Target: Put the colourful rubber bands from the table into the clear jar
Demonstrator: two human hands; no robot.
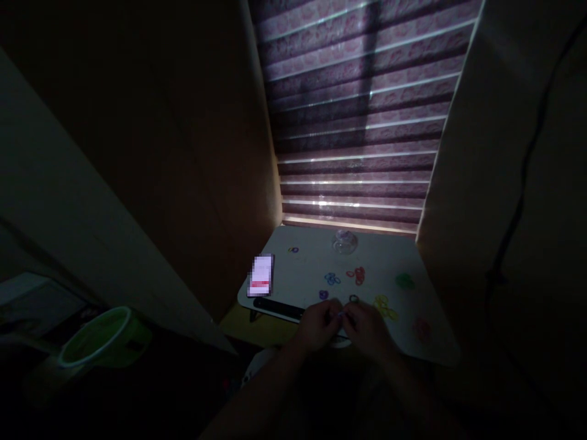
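My left hand [321, 321] and my right hand [364, 321] meet at the front edge of a small white table [302, 269]. Their fingers are closed and pinched together around something tiny that I cannot make out in the dim light. Just beyond them lie small coloured bands in groups: purple bands [323, 294], blue bands [332, 278], red bands [358, 275] and a dark band [353, 298]. Yellow bands [384, 307] are to the right of my right hand, with a green cluster [405, 281] and a pinkish-red cluster [422, 329] farther right.
A clear round container [344, 242] stands at the table's back. A lit phone [260, 275] lies at the left edge, near a long black strip [277, 307]. Two or so mixed bands [293, 250] sit back left. A green bucket [107, 339] is lower left; pleated blinds [353, 122] rise behind.
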